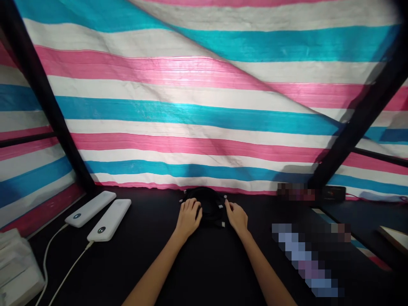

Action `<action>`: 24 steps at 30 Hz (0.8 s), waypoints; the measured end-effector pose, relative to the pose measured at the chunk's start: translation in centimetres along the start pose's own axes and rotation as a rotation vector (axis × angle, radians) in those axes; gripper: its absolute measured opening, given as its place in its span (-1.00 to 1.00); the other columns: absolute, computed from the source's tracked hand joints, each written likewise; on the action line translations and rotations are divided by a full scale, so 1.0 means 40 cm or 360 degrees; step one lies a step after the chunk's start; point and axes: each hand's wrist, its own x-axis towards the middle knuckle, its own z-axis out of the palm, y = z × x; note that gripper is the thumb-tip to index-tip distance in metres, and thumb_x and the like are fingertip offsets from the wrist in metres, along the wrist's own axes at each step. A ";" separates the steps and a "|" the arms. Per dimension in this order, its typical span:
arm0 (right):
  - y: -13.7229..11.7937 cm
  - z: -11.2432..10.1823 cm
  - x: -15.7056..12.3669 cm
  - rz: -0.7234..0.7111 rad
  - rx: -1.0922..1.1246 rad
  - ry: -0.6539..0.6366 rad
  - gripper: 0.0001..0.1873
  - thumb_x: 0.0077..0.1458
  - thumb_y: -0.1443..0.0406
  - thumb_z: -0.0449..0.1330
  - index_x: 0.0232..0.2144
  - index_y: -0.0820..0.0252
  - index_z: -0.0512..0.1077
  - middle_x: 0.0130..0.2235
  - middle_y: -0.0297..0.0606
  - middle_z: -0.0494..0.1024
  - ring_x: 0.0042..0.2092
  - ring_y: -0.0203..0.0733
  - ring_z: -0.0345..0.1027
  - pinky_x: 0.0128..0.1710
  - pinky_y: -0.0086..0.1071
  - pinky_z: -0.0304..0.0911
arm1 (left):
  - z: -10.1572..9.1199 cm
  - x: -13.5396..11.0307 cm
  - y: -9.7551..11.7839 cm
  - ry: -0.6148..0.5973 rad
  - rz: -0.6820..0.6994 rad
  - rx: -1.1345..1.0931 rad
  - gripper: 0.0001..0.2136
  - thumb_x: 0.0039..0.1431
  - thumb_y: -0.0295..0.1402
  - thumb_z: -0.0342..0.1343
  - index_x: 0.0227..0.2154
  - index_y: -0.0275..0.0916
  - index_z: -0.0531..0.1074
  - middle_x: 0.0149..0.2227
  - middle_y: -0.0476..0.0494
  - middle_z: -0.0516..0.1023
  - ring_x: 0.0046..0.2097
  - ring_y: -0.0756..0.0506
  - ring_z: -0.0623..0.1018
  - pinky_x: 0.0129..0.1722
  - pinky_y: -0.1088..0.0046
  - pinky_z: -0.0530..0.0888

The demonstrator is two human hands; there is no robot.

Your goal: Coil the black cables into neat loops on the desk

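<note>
A bundle of black cables (204, 192) lies coiled on the black tabletop in front of me, with several light metal-tipped plugs sticking out around it. My left hand (189, 217) rests over the coil's left side, its fingers curled onto the cable. Part of the bundle is hidden beneath it. To the right of the coil, my right hand (236, 216) has thumb and forefinger pinched together at a cable plug (225, 196), whose pale tip shows just above the fingertips. Another plug (223, 224) points right from the coil's near edge, between my hands.
Two white power banks (110, 220) with white cords lie at left, near a white plastic package (19, 267). A blurred-out long item (302, 259) lies at right, with a dark box (333, 193) behind it. Striped sheeting (191, 110) and black frame posts (357, 106) enclose the table.
</note>
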 end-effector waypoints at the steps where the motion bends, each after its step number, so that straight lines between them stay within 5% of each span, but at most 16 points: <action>1: -0.005 0.001 -0.003 -0.0077 -0.0070 0.0004 -0.51 0.21 0.05 -0.14 -0.30 0.13 0.52 -0.23 -0.14 0.55 -0.16 -0.04 0.39 -0.22 -0.32 0.16 | 0.006 0.002 0.010 -0.0012 0.0021 -0.0011 -0.79 0.26 -0.35 -0.16 -0.19 -0.20 0.37 -0.06 -0.18 0.42 0.02 -0.13 0.35 0.02 0.32 0.24; 6: -0.020 -0.004 -0.017 -0.0136 -0.0116 -0.0013 -0.54 0.23 0.13 -0.16 -0.26 0.15 0.51 -0.22 -0.20 0.55 -0.18 -0.11 0.40 -0.24 -0.36 0.16 | 0.006 0.003 0.013 0.0008 0.0031 -0.0104 -0.80 0.25 -0.31 -0.11 -0.25 -0.20 0.41 -0.05 -0.17 0.44 0.09 -0.15 0.33 0.05 0.25 0.22; 12: -0.019 -0.007 -0.018 -0.0093 0.0089 0.0003 -0.49 0.20 0.00 -0.15 -0.19 0.06 0.51 -0.23 -0.28 0.56 -0.19 -0.13 0.42 -0.22 -0.35 0.18 | 0.030 -0.011 0.037 -0.0180 0.0534 -0.0111 -0.75 0.26 -0.27 -0.08 -0.13 -0.17 0.43 0.00 -0.12 0.45 0.10 -0.12 0.34 0.05 0.31 0.26; 19: -0.010 -0.011 -0.002 -0.0011 0.0246 -0.0105 -0.54 0.07 -0.06 0.00 -0.16 -0.05 0.53 -0.24 -0.36 0.56 -0.22 -0.14 0.42 -0.27 -0.37 0.21 | 0.051 -0.005 0.041 -0.0175 0.0407 -0.0089 -0.67 0.27 -0.22 -0.09 0.03 -0.19 0.33 -0.18 -0.11 0.55 -0.15 -0.08 0.50 -0.09 0.32 0.31; 24: -0.011 -0.003 0.001 0.0094 0.0356 -0.0088 -0.51 0.02 -0.11 0.03 -0.19 -0.03 0.55 -0.30 -0.31 0.59 -0.22 -0.09 0.44 -0.26 -0.33 0.22 | 0.054 -0.002 0.043 -0.0145 0.0335 -0.0123 -0.75 0.25 -0.22 -0.06 -0.17 -0.20 0.44 -0.22 -0.07 0.58 -0.17 -0.08 0.52 -0.11 0.32 0.30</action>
